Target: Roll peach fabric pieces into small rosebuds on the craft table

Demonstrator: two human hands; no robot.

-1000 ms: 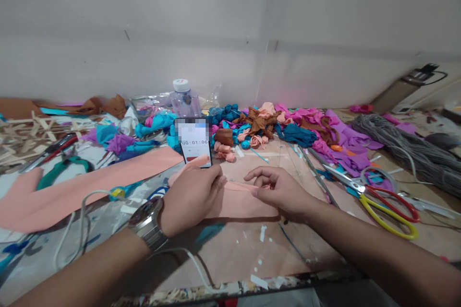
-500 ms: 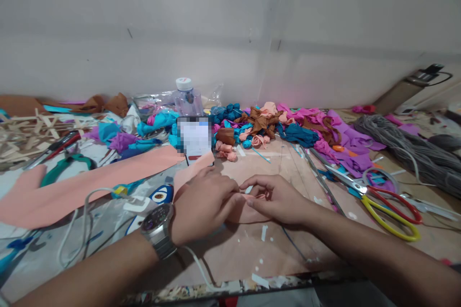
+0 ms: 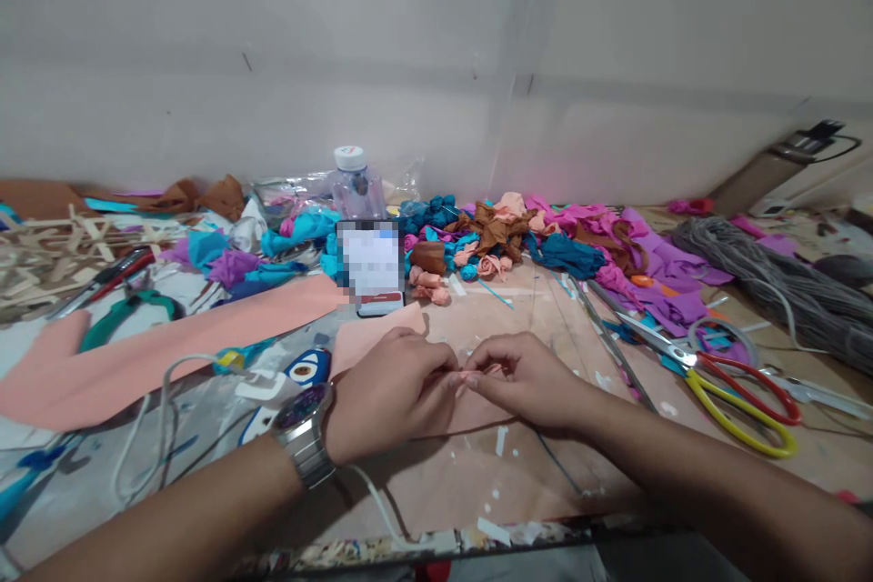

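A strip of peach crepe paper [image 3: 378,329] lies under my left hand [image 3: 394,389], one end showing past the knuckles toward the phone. My left thumb and fingers pinch its edge near the middle of the board. Close beside them, my right hand [image 3: 528,380] is also closed on the paper, thumb against curled fingers, with a gathered bit showing between the fingertips. My palms hide most of the strip. Just beyond are small rolled peach paper roses [image 3: 428,286]. A longer peach crepe sheet [image 3: 191,350] spreads out at the left.
A phone [image 3: 372,264] leans against a clear bottle [image 3: 358,191]. Crumpled coloured paper flowers [image 3: 501,227] line the wall. Scissors [image 3: 723,391] with red and yellow handles lie at right, near grey cord [image 3: 770,282]. Green-handled pliers [image 3: 129,314] and a white cable [image 3: 164,382] are at left.
My left hand's fingers have drawn together into a pinch beside my right fingertips. The paper's far end has shifted right and now lies flatter, uncovering the phone's lower edge.
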